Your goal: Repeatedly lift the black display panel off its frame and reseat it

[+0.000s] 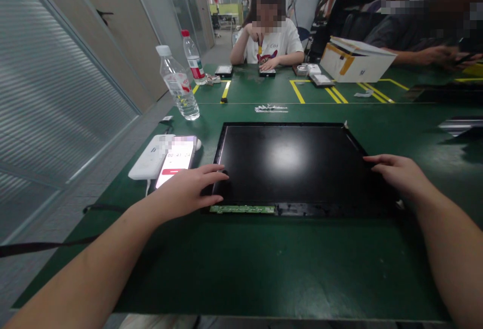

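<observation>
A black flat LCD screen panel point(256, 168) lies face up on the green table in front of me. A narrow green circuit board point(241, 209) runs along the left part of its near edge. My left hand point(196, 185) rests at the panel's left edge, its fingers spread and stretched over the frame. At the right edge, my right hand point(400, 175) has its fingers closed on the rim; the underside of that grip is hidden.
Left of the panel are a lit phone point(177, 160) and a white power bank point(149, 158). Water bottles point(180, 90) stand behind them. Torn strips point(270, 109) lie beyond the panel. Across the table a person point(283, 42) works on a small drive point(267, 73), near a white box point(356, 62).
</observation>
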The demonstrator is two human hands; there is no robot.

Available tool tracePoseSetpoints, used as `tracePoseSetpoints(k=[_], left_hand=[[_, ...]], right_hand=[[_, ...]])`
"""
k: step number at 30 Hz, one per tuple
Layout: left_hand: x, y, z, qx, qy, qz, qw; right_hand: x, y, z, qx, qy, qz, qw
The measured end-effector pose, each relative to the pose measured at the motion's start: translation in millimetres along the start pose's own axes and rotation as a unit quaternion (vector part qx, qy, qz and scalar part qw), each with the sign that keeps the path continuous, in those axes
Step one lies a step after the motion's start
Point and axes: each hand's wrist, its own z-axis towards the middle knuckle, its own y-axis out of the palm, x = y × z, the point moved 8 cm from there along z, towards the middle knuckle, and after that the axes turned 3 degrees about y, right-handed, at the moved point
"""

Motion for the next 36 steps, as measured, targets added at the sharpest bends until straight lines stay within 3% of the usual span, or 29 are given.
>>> tracePoseSetpoints(k=[5,13,20,24,30,36], left_hand=[[-9.9,-6.7,1.8,0.059,-0.036,-0.013,0.998],[-14.8,-0.7,8.9,0.095,-0.061,0.023,0.993],[-12.5,5.0,9.1,0.115,-0.055,0.037,0.991],[-10.5,8.5,10.9,0.127,-0.056,0.046,0.989],[-14.5,9.1,9.8,0.172,-0.048,0.006,0.984],[-16.9,8.7,11.3,0.178,-0.061,-0.037,0.982]], right_hand=[[-1.2,-1.6,1.9,0.007,-0.007,-0.019,1.0],[3.4,0.2,9.4,0.002,-0.011,-0.026,1.0],[-7.5,-4.0,-6.1,0.026,0.01,-0.02,0.999],[-4.9,-3.0,-0.9,0.022,-0.003,-0.029,0.999],[1.8,0.2,4.9,0.013,0.009,-0.028,0.999],[2.2,0.2,3.3,0.013,0.011,-0.018,1.0]])
